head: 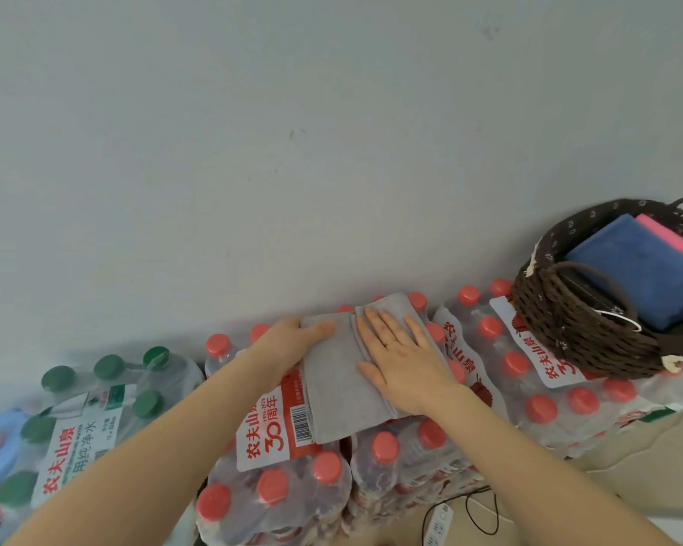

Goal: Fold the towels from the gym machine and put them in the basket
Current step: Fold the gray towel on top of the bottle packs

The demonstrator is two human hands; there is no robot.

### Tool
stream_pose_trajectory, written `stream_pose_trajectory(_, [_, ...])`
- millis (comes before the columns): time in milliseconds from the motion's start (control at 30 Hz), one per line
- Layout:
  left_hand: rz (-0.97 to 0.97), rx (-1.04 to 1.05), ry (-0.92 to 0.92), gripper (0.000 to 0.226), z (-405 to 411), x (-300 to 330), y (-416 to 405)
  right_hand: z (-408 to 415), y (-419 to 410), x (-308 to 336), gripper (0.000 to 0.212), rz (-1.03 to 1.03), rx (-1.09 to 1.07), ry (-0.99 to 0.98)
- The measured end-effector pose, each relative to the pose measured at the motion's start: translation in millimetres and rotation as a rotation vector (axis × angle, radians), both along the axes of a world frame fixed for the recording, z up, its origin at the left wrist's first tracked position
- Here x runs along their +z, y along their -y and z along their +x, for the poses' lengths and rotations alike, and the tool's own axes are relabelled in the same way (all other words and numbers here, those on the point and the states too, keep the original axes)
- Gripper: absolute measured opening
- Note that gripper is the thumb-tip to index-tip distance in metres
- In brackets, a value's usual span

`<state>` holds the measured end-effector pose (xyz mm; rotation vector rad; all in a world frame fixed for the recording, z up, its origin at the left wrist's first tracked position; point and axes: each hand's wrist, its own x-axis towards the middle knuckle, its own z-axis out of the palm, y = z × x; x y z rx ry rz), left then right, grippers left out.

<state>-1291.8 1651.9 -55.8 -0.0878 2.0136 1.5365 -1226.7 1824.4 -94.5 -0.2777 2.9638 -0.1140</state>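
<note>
Right hand [401,362] is lying flat, pressing the folded grey cloth towel [344,392] at centre frame; left hand [292,342] is gripping its far-left corner. Best aligning edges before folding again.

Both bare forearms reach forward. The right hand [401,358] lies flat, fingers straight and spread; the left hand [292,340] curls its fingers, palm down.

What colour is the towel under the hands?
Grey towel, seen in the head view.
</note>
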Motion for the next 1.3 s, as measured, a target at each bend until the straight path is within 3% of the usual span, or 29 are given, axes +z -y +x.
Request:
stream_pose_trajectory(167, [0.119,0.053,0.203,0.008,-4,-1,6,0,0,0,0.086,0.017,-0.022,-0.016])
stream_pose_trajectory(267, [-0.01,-0.1,0.239,0.015,7,-9,11,0,-1,0,0.084,0.003,-0.013,-0.032])
stream_pose_trajectory(367, [-0.105,-0.179,0.157,0.022,11,-16,13,-1,-3,-2,0.082,-0.007,-0.01,-0.032])
stream_pose_trajectory(500, [0.126,0.046,0.249,0.014,10,-8,5,2,-2,-5,0.077,-0.031,-0.028,-0.132])
stream_pose_trajectory(600, [0.162,0.001,0.229,0.026,8,-2,-8,9,0,-10,0.055,-0.011,-0.043,-0.344])
stream_pose_trajectory(700, [0.228,-0.028,0.196,0.029,8,4,-31,10,-1,-11,0.04,-0.089,-0.009,-0.359])
stream_pose_trajectory(767, [0.275,-0.053,0.197,0.03,11,9,-48,8,-4,-8,0.03,-0.327,-0.052,-0.27])
stream_pose_trajectory(833, [0.286,-0.074,0.186,0.03,11,10,-64,8,-8,8,0.018,-0.871,-0.24,-0.072])
stream_pose_trajectory(900, [0.244,-0.094,0.154,0.029,11,11,-77,9,-17,25,0.026,-1.3,-0.463,0.073])
stream_pose_trajectory(967, [0.155,-0.124,0.149,0.03,11,9,-87,10,-30,36,0.03,-1.58,-0.667,0.145])
stream_pose_trajectory(1033, [0.085,-0.18,0.194,0.026,13,9,-93,13,-38,45,0.038,-1.497,-0.792,0.21])
stream_pose_trajectory(1100, [0.022,-0.248,0.199,0.026,15,10,-96,18,-39,50,0.032,-1.155,-0.78,0.235])
stream_pose_trajectory(1167, [-0.052,-0.333,0.139,0.027,13,10,-98,20,-39,55,0.048,-0.876,-0.725,0.228])
stream_pose_trajectory(1233, [-0.187,-0.493,-0.082,0.028,10,13,-96,19,-37,59,0.068,-0.705,-0.674,0.302])
stream_pose_trajectory(1300, [-0.372,-0.706,-0.551,0.027,3,11,-93,18,-31,54,0.072,-0.482,-0.597,0.304])
